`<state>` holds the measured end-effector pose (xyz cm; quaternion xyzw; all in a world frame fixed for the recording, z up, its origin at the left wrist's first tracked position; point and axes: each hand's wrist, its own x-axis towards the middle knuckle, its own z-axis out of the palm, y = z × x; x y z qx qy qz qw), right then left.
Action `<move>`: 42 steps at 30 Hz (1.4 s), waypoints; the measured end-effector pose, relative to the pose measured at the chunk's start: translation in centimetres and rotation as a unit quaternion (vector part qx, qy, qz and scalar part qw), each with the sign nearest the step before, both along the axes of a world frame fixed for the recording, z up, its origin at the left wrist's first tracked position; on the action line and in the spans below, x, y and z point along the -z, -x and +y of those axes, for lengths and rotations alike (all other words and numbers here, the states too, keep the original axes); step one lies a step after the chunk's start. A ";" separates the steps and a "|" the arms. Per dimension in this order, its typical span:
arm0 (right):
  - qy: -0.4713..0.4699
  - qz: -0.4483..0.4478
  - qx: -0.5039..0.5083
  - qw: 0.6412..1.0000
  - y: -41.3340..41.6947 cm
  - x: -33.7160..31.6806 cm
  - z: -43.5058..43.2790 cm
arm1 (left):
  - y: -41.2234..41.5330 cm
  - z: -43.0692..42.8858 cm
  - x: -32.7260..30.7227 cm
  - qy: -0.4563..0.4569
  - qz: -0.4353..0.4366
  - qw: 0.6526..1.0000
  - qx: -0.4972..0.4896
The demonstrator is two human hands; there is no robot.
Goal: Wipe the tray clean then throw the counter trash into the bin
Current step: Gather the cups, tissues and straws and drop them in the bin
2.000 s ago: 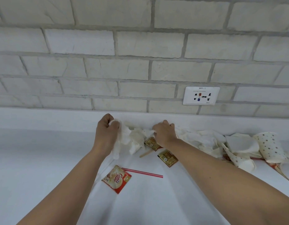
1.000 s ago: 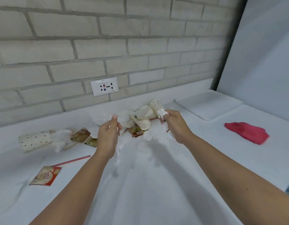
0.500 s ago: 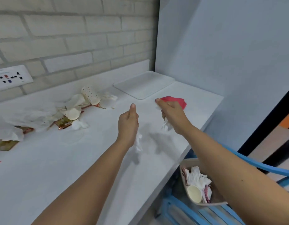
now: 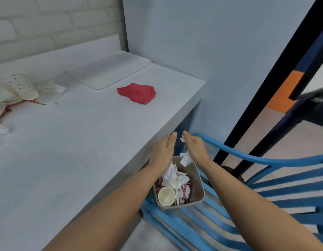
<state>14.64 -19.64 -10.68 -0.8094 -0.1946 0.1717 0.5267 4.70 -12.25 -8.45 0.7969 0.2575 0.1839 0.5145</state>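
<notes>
Both hands hang over the bin (image 4: 198,180), just off the counter's (image 4: 66,151) front edge. The left hand (image 4: 163,151) has straight fingers held together, empty, its outer side right by the counter edge. The right hand (image 4: 197,149) also has straight, relaxed fingers. White tissue scraps (image 4: 186,158) sit at its inner edge and fingertip, in the narrow gap between the hands. Cannot tell if they touch the hand or are loose in the air.

The bin stands on the seat of a blue chair (image 4: 265,196), tucked against the counter's side below its edge. Inside are crumpled tissue, a paper cup (image 4: 166,196) and red-striped straws. The chair's top rail runs just behind the right hand, and a dark post (image 4: 265,87) rises behind the rail.

The tray (image 4: 108,69) lies flat in the counter's back right corner, with its far edge near the wall (image 4: 175,42). A red cloth (image 4: 137,93) is bunched just in front of the tray, not touching it and near the counter's right edge. Trash (image 4: 21,87) is piled at far left: a dotted cup, tissues and wrappers, well apart from the cloth and hands.
</notes>
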 end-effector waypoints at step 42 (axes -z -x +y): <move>0.129 -0.090 -0.290 0.944 -0.4 -7.5 4.5 | 2.1 2.0 -1.5 -0.225 -0.091 0.960 -0.136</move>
